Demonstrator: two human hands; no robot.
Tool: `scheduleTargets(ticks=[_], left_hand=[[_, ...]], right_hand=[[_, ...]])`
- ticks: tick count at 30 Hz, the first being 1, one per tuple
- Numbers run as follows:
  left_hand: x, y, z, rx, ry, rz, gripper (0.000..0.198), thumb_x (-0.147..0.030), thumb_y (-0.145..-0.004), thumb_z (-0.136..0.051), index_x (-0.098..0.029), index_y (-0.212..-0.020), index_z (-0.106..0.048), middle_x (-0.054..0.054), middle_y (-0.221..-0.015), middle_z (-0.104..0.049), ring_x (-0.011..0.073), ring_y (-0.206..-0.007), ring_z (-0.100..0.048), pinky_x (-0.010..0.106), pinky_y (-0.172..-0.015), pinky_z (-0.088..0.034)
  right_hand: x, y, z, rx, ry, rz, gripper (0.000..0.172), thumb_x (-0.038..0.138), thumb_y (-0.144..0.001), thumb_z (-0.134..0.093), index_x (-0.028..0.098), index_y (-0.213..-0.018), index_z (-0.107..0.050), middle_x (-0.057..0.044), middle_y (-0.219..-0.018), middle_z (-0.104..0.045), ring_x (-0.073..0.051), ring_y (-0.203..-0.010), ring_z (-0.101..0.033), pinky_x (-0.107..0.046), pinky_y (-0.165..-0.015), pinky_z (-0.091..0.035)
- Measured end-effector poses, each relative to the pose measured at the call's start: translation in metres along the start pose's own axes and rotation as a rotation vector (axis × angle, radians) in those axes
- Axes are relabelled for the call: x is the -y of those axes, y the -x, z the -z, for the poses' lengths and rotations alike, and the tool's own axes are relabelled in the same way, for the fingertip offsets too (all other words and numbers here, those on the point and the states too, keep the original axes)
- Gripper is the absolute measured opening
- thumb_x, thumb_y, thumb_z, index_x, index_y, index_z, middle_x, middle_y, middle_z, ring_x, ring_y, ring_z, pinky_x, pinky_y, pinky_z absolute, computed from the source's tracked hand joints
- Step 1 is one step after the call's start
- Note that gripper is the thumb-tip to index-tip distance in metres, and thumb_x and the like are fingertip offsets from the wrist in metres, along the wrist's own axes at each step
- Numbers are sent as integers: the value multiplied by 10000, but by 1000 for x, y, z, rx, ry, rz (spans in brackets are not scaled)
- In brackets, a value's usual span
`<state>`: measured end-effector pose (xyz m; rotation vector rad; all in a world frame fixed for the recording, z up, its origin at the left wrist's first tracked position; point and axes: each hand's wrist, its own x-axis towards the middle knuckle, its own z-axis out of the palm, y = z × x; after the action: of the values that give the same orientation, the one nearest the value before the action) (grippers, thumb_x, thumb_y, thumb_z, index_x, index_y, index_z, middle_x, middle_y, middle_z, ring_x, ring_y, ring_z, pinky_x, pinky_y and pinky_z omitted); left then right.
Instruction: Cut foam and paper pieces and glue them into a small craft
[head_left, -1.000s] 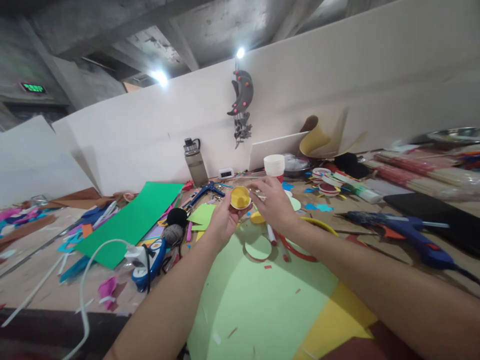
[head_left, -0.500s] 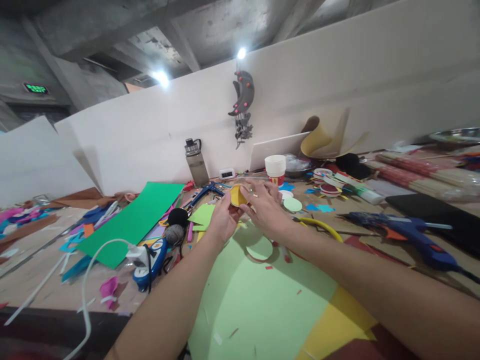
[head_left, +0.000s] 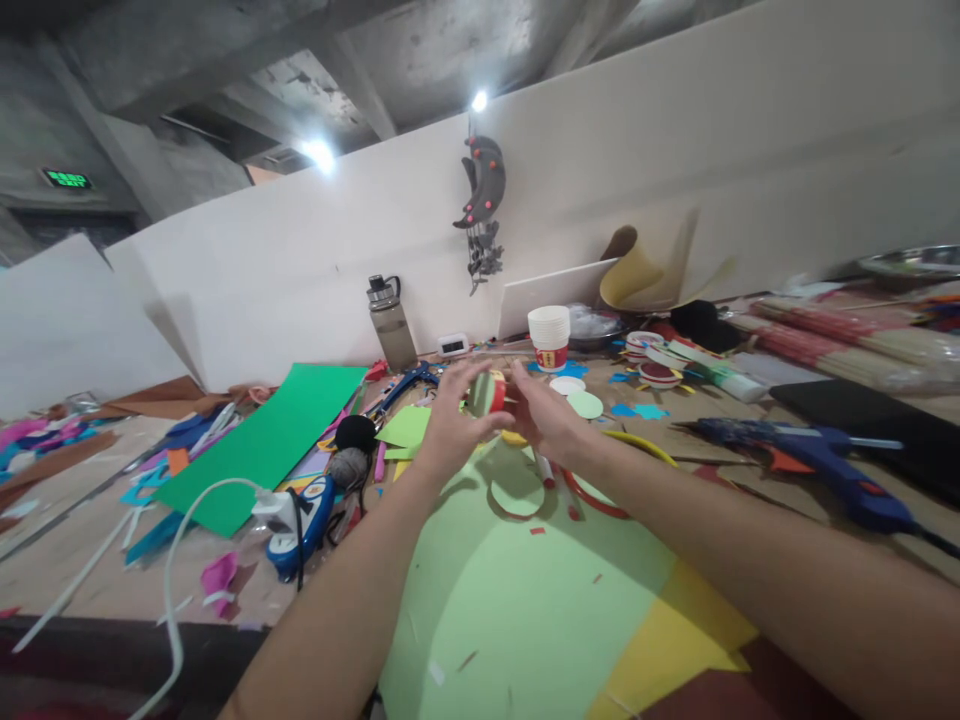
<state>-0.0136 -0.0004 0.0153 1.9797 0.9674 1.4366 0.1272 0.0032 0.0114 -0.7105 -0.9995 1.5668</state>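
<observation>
My left hand (head_left: 450, 420) is closed round a small round piece with a red rim (head_left: 491, 394), its greenish face turned to the left. My right hand (head_left: 546, 412) is just to the right of that piece, with fingers stretched out; whether the fingertips touch it I cannot tell. Beneath the hands shows a bit of something yellow (head_left: 514, 438). Below them, a pale green disc with a rim (head_left: 517, 492) lies on a large light green sheet (head_left: 525, 590). To the right, partly behind my right forearm, is a red ring (head_left: 592, 495).
A blue glue gun (head_left: 832, 470) lies at the right. A green sheet (head_left: 262, 445), a blue power strip (head_left: 304, 525) and a black yarn ball (head_left: 355, 433) are at the left. Behind stand a bottle (head_left: 391, 325) and stacked paper cups (head_left: 549, 338).
The yellow disc face in my hands no longer shows; the red rim of the held piece is now visible. My hands have moved slightly apart, and my right fingers have straightened.
</observation>
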Motion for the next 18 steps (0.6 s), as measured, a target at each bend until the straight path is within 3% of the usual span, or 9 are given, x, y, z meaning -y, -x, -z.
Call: scheduleTargets(ticks=[3,7,11,13,15,18], left_hand=[[2,0,2,144,-278,-122,676,-491,-559,-862,-234,-1159,-687,118,-1172,-588,299,-1152,-530,460,-1048,-391],[3,-1,5,52,-337,-116,641,-541,-689,-760,-267,-1253,-625,107,-1182,-558,270,-1143,-536,439,-1026,-412],[-3,-3,10,20,-301,-93,634,-510,-605,-831,-276,-1174,-677,92,-1191,-569,283,-1181,-518,431,-1059,-379],[-4,-4,11,-67,-160,-29,596,-492,-636,-821,-278,-1173,-674,79,-1211,-585,259,-1181,-525,386,-1048,-388],[-2,-6,11,-169,122,127,511,-522,-748,-726,-268,-1184,-653,64,-1188,-621,206,-1097,-574,318,-965,-441],[3,-9,8,-188,609,444,496,-613,-870,-513,-205,-1115,-651,53,-957,-680,140,-773,-621,239,-673,-487]], right_hand=[[-1,0,-4,50,-180,-177,443,496,-997,-327,180,-1000,-638,-66,-789,-715,-150,-595,-628,-231,-466,-480],[-2,0,-4,86,-276,-208,471,499,-1007,-298,185,-973,-647,-44,-752,-721,-118,-504,-584,-243,-504,-519],[-1,3,-6,80,-261,-194,393,391,-1024,-311,181,-933,-631,-28,-748,-713,-103,-488,-553,-293,-629,-567],[-1,4,-7,42,-209,-169,369,365,-1021,-312,180,-928,-617,-40,-767,-708,-116,-537,-584,-312,-665,-570],[0,4,-6,-5,-62,-69,335,360,-1005,-333,186,-931,-609,-55,-815,-702,-134,-614,-619,-324,-675,-564],[0,2,-3,-78,215,139,187,322,-920,-485,200,-924,-626,-44,-887,-680,-146,-709,-617,-308,-669,-534]])
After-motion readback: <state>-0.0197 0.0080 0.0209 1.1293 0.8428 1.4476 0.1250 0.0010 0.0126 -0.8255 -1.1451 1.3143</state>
